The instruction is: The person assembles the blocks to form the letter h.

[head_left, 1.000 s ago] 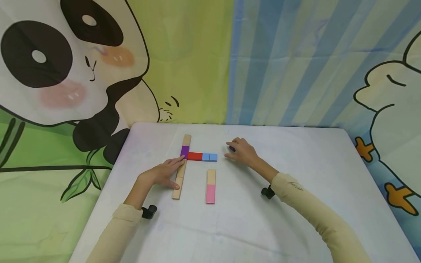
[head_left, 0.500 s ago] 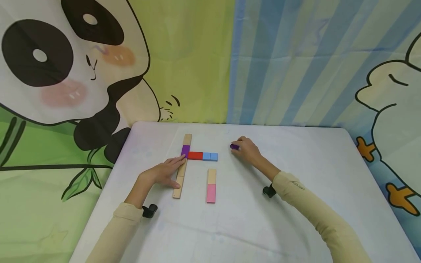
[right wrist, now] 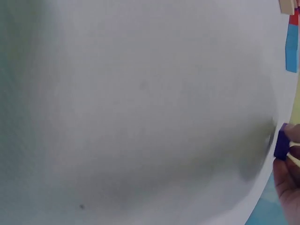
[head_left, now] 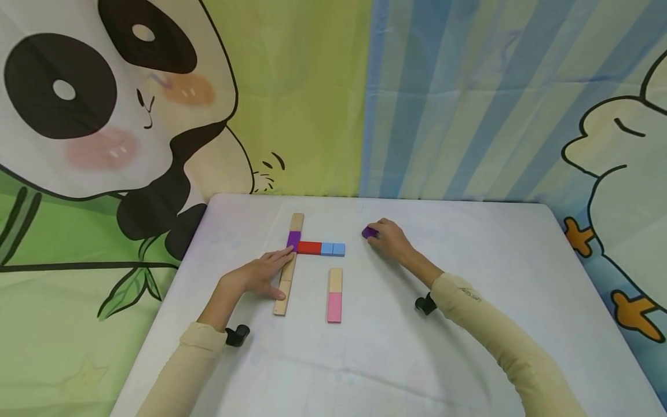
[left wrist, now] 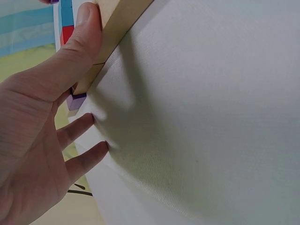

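Observation:
In the head view my left hand rests against a row of plain wooden blocks, fingers fairly straight. The left wrist view shows its thumb lying on a wooden block. A purple block sits within that row. From the row's right side extend a red block and two light blue blocks. To the right of these, my right hand pinches another purple block between thumb and fingers; the right wrist view shows this purple block at its right edge.
A plain wooden block and a pink block lie end to end nearer the front of the white table. Behind the table's far edge hangs a cartoon-printed curtain.
My right hand has shifted slightly to the right, and the purple block it holds has turned more into view. My left hand and the laid-out blocks stay in place.

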The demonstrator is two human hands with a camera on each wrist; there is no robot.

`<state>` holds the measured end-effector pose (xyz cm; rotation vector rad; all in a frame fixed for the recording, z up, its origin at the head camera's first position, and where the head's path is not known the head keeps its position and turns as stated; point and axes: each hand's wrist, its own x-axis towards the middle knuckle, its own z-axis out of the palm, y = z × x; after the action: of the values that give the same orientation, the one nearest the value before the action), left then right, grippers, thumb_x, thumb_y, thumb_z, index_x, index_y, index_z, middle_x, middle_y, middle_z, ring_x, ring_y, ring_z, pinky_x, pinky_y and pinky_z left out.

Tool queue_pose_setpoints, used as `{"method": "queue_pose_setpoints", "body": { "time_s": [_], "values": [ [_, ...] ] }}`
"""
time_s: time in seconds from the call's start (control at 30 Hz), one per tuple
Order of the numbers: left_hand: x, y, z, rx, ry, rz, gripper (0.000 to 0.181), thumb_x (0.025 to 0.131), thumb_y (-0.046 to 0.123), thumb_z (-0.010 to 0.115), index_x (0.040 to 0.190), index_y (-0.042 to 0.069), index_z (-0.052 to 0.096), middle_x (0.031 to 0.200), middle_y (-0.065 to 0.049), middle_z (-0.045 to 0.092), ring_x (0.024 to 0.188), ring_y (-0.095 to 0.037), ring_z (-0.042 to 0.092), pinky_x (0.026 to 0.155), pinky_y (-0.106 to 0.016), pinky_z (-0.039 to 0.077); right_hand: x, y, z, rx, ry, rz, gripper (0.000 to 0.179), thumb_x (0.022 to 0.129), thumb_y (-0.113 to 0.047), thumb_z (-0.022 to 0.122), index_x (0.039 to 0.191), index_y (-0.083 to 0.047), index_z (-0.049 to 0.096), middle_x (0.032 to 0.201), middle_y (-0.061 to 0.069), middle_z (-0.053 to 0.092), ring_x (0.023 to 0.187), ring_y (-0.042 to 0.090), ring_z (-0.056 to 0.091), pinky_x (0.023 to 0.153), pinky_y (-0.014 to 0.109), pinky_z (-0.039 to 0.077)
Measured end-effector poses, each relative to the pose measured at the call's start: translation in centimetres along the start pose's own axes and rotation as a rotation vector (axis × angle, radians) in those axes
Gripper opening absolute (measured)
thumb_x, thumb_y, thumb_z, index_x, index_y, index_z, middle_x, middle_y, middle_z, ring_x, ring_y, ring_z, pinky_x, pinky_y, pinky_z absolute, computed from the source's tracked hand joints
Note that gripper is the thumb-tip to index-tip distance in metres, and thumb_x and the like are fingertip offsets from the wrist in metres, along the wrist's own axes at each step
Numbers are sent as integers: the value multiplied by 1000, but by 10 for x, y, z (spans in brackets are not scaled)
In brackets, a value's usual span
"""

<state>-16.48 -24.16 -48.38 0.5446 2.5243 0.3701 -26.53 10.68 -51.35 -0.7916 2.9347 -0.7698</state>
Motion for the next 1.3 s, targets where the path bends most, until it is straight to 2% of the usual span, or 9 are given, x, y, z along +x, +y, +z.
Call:
{"method": "queue_pose_setpoints", "body": {
  "time_s": [0.1,0.2,0.3,0.47,0.57,0.87,1.13,1.3],
  "values": [
    [0,0,-1,1,-3,-8,107,76,46,77,157,13,14,166,-5,4,149,-38,16,112,-62,31,-4,-9,2,67,21,-139,38,86,-9,72,120,5,65,109,19,67,100,30,64,89,42,55],
    [0,1,-2,0,-2,-10,107,76,45,78,157,13,14,166,-5,4,149,-38,16,113,-62,30,-8,-23,6,97,-8,-292,37,85,-8,73,119,3,66,111,16,68,103,28,64,92,41,54],
    [0,1,-2,1,0,-8,107,76,45,78,157,13,15,166,-5,4,150,-38,15,114,-62,29,-11,-36,10,103,-58,-375,36,85,-11,74,119,1,67,111,13,69,104,25,64,92,38,55],
    [2,0,1,-8,0,-9,107,76,44,78,157,12,15,166,-6,4,150,-38,15,114,-63,28,-16,-48,18,91,-129,-394,34,86,-13,72,119,-2,68,111,10,69,102,21,63,90,33,55],
    [2,-1,3,-10,0,-16,108,76,44,79,157,13,15,166,-5,3,150,-38,15,114,-63,28,-17,-50,21,88,-146,-391,34,87,-14,72,119,-3,68,111,9,69,102,21,63,90,32,55],
    [2,0,2,12,-3,-22,108,76,45,79,157,13,14,166,-5,3,150,-37,16,113,-62,30,-17,-49,25,45,-140,-439,33,87,-15,72,118,-3,68,111,8,69,102,20,62,91,31,54],
    [3,0,3,9,-5,-24,109,75,47,78,157,13,14,166,-4,3,150,-37,15,113,-62,30,-16,-49,28,52,-137,-480,33,87,-14,72,117,-2,68,110,9,69,100,20,61,89,32,53],
    [3,-2,3,19,-4,-17,109,76,47,78,157,13,14,166,-5,4,150,-37,16,113,-61,30,-17,-48,30,45,-105,-518,32,87,-14,72,116,-2,69,109,9,68,99,20,61,87,32,53]
  ]
}}
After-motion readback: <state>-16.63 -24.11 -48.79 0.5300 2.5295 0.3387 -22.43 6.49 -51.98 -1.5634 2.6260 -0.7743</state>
